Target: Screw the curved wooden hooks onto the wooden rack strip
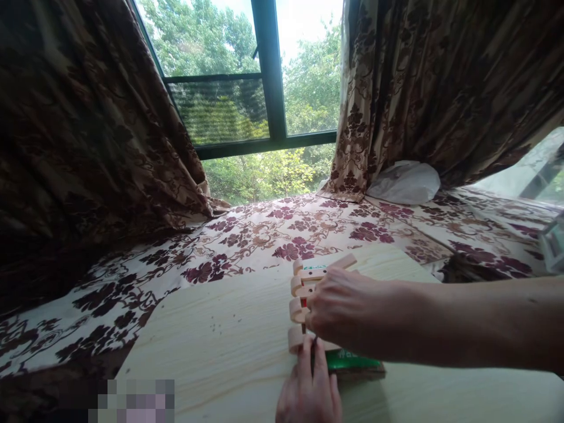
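Several pale wooden strips with curved, rounded ends [296,309] lie in a row on the board, some with small dark holes. Beneath the nearest strips shows a shiny green packet [352,359] with white lettering. My right hand [337,305] is closed over the strips, knuckles up; whatever its fingers grip is hidden. From the near side, my left hand [308,385] rests with fingers stretched forward, their tips touching the nearest strip. A thin dark thing, too small to name, shows between those fingertips and my right hand.
The pale wooden board [211,352] carries a few dark specks [224,323] left of the strips. Behind it spreads a floral cloth [264,235]. A white plastic bag [408,182] lies by the curtain [356,117], below the window. A clear box [553,244] stands at the right edge.
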### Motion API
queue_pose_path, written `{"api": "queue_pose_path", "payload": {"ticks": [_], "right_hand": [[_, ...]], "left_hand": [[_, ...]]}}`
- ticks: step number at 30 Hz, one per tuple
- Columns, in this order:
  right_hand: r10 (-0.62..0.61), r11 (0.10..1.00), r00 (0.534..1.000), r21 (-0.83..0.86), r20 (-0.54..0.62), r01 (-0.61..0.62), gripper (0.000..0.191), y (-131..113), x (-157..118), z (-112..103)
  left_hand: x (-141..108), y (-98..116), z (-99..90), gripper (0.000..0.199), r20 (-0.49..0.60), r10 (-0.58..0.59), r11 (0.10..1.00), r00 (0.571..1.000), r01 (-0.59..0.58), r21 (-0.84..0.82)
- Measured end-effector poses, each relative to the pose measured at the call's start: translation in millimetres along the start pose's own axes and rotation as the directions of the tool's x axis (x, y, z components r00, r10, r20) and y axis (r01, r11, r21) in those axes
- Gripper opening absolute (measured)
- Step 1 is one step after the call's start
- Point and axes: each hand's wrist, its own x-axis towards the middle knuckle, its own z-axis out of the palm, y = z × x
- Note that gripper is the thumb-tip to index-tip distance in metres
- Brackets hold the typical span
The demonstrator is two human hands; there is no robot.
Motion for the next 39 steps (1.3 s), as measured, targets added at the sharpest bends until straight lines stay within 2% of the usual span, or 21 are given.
{"api": "queue_pose_path", "payload": {"ticks": [3,8,11,15,19,24,32,39], "right_hand": [[0.021,1.000,1.000,-0.015,0.003,-0.021,0.017,0.0,0.9,3.4],[0.088,0.996,0.990,-0.045,0.107,-0.084,0.019,2.3,2.6,-2.1],[0.050,0.998,0.996,-0.029,0.073,-0.048,0.013,2.9,2.8,-3.5],[-0.043,0.999,0.999,-0.014,0.012,0.043,0.014,1.7,3.2,3.7],[-0.010,1.000,0.999,-0.006,0.040,0.010,0.016,1.6,5.4,5.7],[0.051,0.999,0.996,-0.016,0.075,-0.050,0.013,3.7,5.7,-3.4],[-0.066,0.998,0.998,0.024,0.003,0.066,0.015,5.5,1.6,2.7],[0.065,0.998,0.991,-0.017,0.121,-0.064,0.015,7.5,6.1,-0.9]], "left_hand": [[-1.0,1.3,0.0,0.040,0.028,-0.005,1.000,1.000,0.005,-0.012],[-1.2,1.9,-2.4,0.040,0.064,-0.004,1.000,0.998,0.006,-0.029],[-0.3,2.8,-4.3,0.042,0.063,-0.028,0.999,0.998,0.029,-0.030],[0.4,5.1,-5.3,0.042,0.053,-0.051,0.998,0.997,0.052,-0.027],[-0.8,5.7,-4.3,0.041,0.072,-0.051,0.998,0.996,0.054,-0.037],[-1.1,3.7,-4.8,0.041,0.056,-0.025,0.998,0.998,0.028,-0.057],[0.1,4.6,-7.4,0.041,0.086,-0.029,0.999,0.996,0.033,-0.040],[0.1,4.5,-8.4,0.041,0.097,-0.030,0.998,0.995,0.035,-0.048]]}}
